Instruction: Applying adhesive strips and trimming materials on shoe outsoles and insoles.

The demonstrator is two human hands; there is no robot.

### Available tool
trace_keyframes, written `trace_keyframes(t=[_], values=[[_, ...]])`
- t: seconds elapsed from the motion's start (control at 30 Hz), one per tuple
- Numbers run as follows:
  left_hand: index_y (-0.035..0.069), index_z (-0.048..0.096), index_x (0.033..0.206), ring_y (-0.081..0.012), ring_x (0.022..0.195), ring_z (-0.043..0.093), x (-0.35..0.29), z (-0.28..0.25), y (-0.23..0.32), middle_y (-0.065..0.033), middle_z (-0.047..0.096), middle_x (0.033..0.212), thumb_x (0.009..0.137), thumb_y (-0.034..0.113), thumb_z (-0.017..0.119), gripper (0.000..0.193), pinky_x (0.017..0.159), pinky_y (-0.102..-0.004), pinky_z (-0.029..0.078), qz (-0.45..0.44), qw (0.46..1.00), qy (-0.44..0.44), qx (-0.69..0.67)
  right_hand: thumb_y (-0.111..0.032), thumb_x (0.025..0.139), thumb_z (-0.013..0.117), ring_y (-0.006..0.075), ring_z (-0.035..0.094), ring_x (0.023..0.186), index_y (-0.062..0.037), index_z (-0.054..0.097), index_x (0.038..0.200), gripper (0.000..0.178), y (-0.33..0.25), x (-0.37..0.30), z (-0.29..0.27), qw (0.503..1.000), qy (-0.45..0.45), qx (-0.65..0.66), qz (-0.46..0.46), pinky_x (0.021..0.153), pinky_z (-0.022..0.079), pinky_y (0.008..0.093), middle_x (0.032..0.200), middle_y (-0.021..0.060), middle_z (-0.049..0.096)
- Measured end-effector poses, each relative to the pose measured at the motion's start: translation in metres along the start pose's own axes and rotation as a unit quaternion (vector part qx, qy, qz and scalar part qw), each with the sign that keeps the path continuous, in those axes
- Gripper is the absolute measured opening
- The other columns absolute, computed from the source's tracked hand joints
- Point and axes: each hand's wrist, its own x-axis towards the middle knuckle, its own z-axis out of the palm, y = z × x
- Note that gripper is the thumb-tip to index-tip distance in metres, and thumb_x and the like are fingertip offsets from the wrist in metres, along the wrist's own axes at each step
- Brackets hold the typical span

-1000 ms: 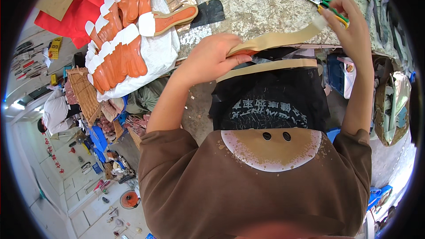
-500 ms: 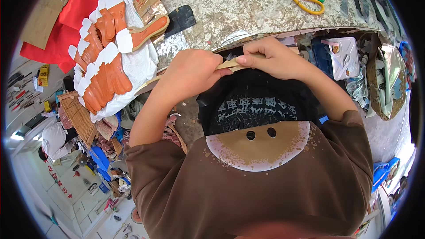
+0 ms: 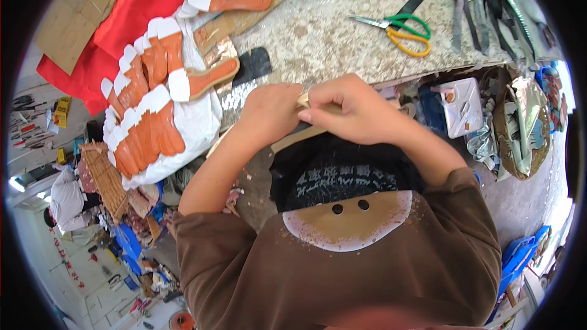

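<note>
My left hand [image 3: 273,110] and my right hand [image 3: 342,107] meet in front of the workbench's near edge, both with curled fingers. Between them they grip a narrow beige strip [image 3: 299,139]. One length of it runs beneath my right hand, over a black apron, and a thin end shows beside my left forearm. The fingers hide the part being pinched. To the left of my hands lies a single brown sole piece [image 3: 211,78] with a white end, beside a black flat piece [image 3: 254,64].
Rows of brown sole pieces with white ends [image 3: 147,125] lie on white sheeting at the left. Scissors [image 3: 408,35] with green and yellow handles rest on the worn workbench [image 3: 324,30]. Dark strips [image 3: 483,12] hang far right, above a clear plastic box [image 3: 461,107].
My hands have drawn closer together, with the fingertips now nearly touching. A length of the beige strip now shows below my right hand. The whole view has shifted slightly.
</note>
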Motion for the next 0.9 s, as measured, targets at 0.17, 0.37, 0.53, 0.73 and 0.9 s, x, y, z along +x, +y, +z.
trace_keyframes(t=[0.17,0.37,0.53,0.73,0.9], values=[[-0.001,0.062,0.096,-0.0318,0.093,0.063,-0.001,-0.015,-0.016,-0.0191,0.064,0.095,0.076,0.027,0.075,0.036,0.076,-0.0394,0.048,-0.007,0.978,0.010,-0.209,-0.019,0.081,0.072,0.0302,0.048,0.052,-0.0042,0.051,0.063,0.031,0.006,0.002,-0.021,0.960,0.109,-0.236,-0.101,0.047,0.037,0.0376,0.058,0.0092,0.048],[0.001,0.060,0.115,-0.0089,0.091,0.056,0.001,-0.024,-0.019,-0.0016,0.063,0.100,0.087,0.021,0.072,0.036,0.081,-0.0266,0.047,-0.070,0.794,0.039,-0.602,-0.022,0.078,0.076,0.0269,0.053,0.052,-0.0078,0.051,0.061,0.033,0.002,0.005,-0.041,0.900,0.197,-0.342,-0.186,0.046,0.039,0.0369,0.058,0.0061,0.049],[0.001,0.061,0.114,-0.0073,0.084,0.056,0.007,-0.022,0.005,0.0003,0.063,0.094,0.092,0.022,0.067,0.031,0.078,-0.0252,0.047,-0.042,0.804,0.171,-0.568,-0.019,0.076,0.076,0.0236,0.054,0.052,-0.0098,0.057,0.071,0.021,0.008,0.003,-0.056,0.873,0.177,-0.401,-0.214,0.046,0.039,0.0356,0.060,0.0038,0.050],[0.001,0.062,0.114,-0.0052,0.081,0.055,-0.003,-0.023,-0.003,0.0004,0.063,0.094,0.095,0.024,0.063,0.030,0.073,-0.0226,0.047,-0.060,0.766,0.096,-0.633,-0.020,0.076,0.074,0.0216,0.052,0.051,-0.0113,0.061,0.081,0.017,0.010,-0.013,-0.061,0.864,0.160,-0.420,-0.224,0.045,0.038,0.0350,0.059,0.0022,0.046],[0.000,0.061,0.114,-0.0053,0.084,0.057,-0.006,-0.024,0.003,-0.0004,0.065,0.096,0.097,0.018,0.060,0.025,0.074,-0.0226,0.047,-0.070,0.749,0.133,-0.645,-0.020,0.074,0.071,0.0184,0.051,0.051,-0.0126,0.058,0.081,0.016,0.018,-0.026,-0.063,0.845,0.149,-0.448,-0.250,0.044,0.038,0.0337,0.060,0.0009,0.042]])
